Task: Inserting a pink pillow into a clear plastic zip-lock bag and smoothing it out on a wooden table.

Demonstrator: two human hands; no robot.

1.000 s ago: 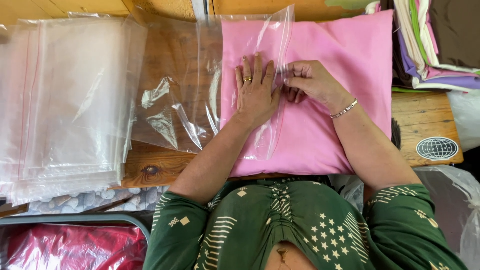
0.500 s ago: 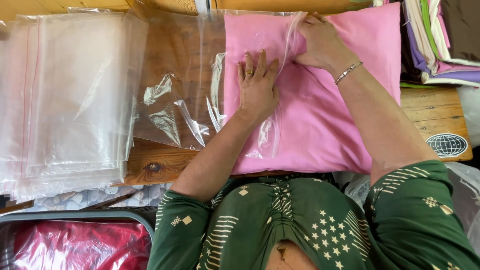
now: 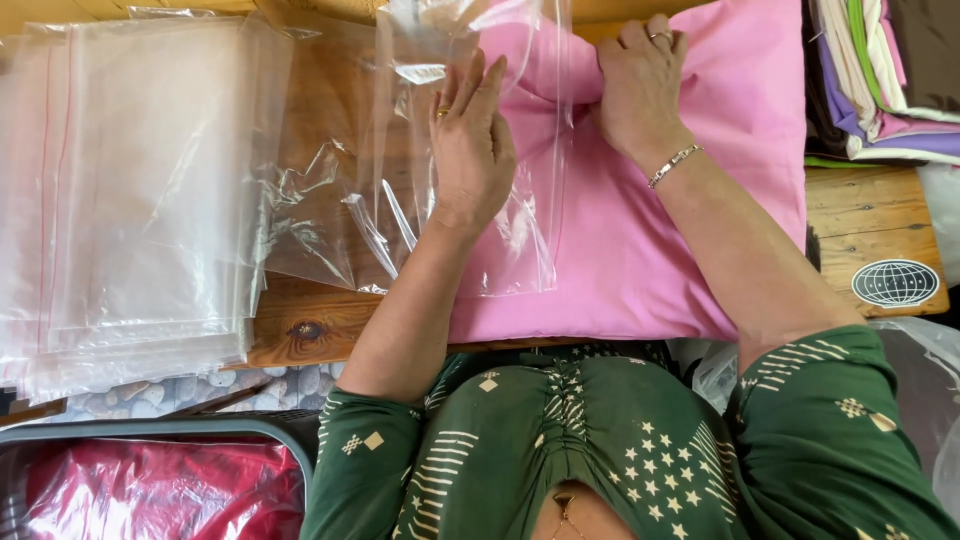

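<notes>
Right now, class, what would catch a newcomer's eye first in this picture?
The big pink folded fabric fills the middle of the wooden table, with a clear plastic bag partly over its left end. The left hand lies on the bag, and the right hand grips the fabric's top edge. A stack of clear bags lies far left.

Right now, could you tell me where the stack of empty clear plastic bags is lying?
The stack of clear plastic bags lies on the wooden table at the left of the head view, beyond the left hand.
</notes>
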